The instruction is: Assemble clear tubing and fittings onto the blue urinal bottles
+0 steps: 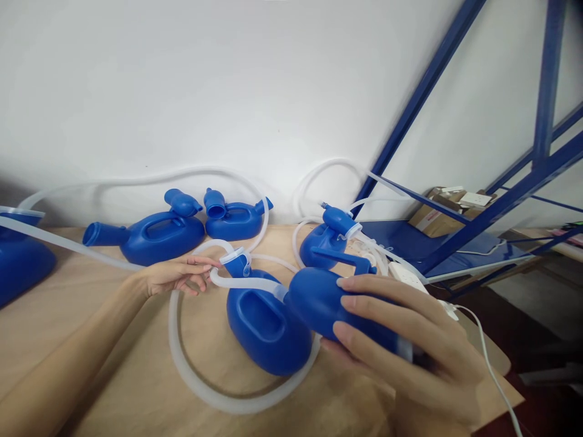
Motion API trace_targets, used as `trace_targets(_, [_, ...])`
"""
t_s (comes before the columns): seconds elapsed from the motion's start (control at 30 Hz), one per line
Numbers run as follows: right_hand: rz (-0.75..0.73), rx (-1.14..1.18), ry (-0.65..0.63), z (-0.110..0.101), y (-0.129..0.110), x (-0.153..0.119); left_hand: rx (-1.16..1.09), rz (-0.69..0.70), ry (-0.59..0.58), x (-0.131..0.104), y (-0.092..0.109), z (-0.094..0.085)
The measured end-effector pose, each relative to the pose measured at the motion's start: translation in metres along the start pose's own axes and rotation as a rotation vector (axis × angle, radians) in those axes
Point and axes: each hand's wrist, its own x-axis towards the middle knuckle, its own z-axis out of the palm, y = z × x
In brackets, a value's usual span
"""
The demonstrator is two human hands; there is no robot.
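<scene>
My right hand (401, 346) is wrapped round a rounded blue plastic piece (319, 294), with a pale tube (250, 283) joined to its left end. At the tube's bend, my left hand (184, 274) touches it with the fingertips; how firmly the fingers close there is hard to see, but they look pinched on it. Beneath and behind the held piece lies a blue bottle (277, 346) with a hollow handle and a white-rimmed neck. The tube loops round this bottle on the brown tabletop (136, 364).
Two blue bottles (164, 237) (234, 221) lie along the wall, another blue bottle (22, 267) at far left. A blue bottle (314, 246) with coiled tubing stands behind my right hand. A white power strip (407, 276), a cable and a blue metal frame (423, 91) are at right.
</scene>
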Motion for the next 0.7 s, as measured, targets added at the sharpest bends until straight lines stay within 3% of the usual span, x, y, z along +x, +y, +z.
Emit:
trace_targets(0.2, [-0.049,-0.004,0.079,0.004,0.015,-0.007,0.053,0.003,-0.075,0.002,-0.003,0.01])
trace_targets(0.43, [-0.1,-0.008,0.075,0.013,0.027,-0.01,-0.05,0.061,0.016,0.006,-0.006,0.014])
trace_targets(0.7, [-0.086,0.016,0.076,0.011,0.028,-0.009,0.034,0.031,-0.005,-0.005,0.005,0.013])
